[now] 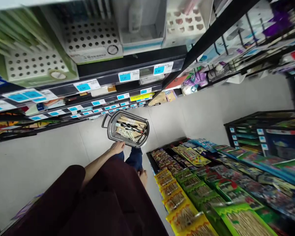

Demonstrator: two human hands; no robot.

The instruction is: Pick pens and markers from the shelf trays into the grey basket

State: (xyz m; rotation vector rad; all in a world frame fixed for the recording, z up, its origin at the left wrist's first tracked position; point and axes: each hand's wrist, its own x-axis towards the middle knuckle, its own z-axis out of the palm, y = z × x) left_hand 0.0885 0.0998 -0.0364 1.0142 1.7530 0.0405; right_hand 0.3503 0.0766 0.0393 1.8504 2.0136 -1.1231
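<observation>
A dark grey shopping basket hangs or rests low in front of my legs, above the tiled floor. My left hand is closed on its near side, at the rim or a handle. Inside the basket lie several pens and pencil-like sticks with flat pale packets. At the basket's left end a loop handle sticks out. My right hand hangs low beside my leg, partly hidden by my dark sleeve. Its fingers look curled, and whatever they may hold is hidden.
Shelves with blue-and-white price tags run along the far side, carrying perforated pen display boxes. Hooks with hanging packs continue to the right. A low display of yellow snack packs and green packs stands close at my right.
</observation>
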